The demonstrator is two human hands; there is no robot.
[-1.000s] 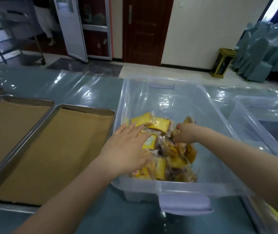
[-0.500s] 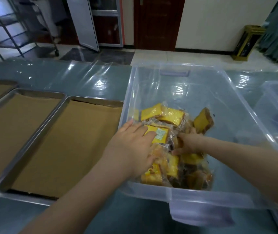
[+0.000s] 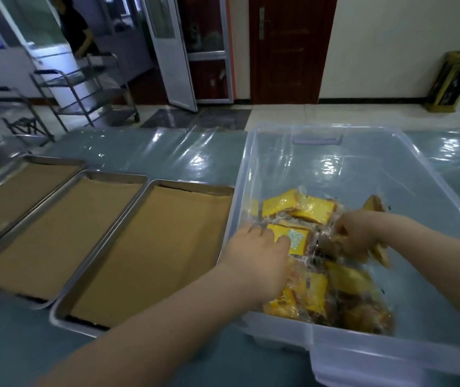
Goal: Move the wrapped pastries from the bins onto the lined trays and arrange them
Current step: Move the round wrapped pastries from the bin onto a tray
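A clear plastic bin (image 3: pixel 368 356) on the table holds a heap of wrapped pastries (image 3: pixel 315 210) in yellow and clear film. My left hand (image 3: pixel 256 261) reaches over the bin's left wall and lies on the heap with its fingers curled around a yellow packet (image 3: pixel 297 240). My right hand (image 3: pixel 354 233) is inside the bin, closed on a wrapped pastry (image 3: pixel 381 254) whose brown end sticks out below the fist. Left of the bin stand three metal trays lined with brown paper, the nearest (image 3: pixel 150 250) against the bin's side.
The middle tray (image 3: pixel 61 227) and the far-left tray (image 3: pixel 13 188) lie side by side; something yellow shows at the far-left tray's near edge. Shiny plastic film covers the table. Metal trolleys (image 3: pixel 83 88), an open door and a person stand behind.
The view has swung left, so a third tray now shows. My right hand has lifted slightly with a pastry in it. My left hand stays on the heap.
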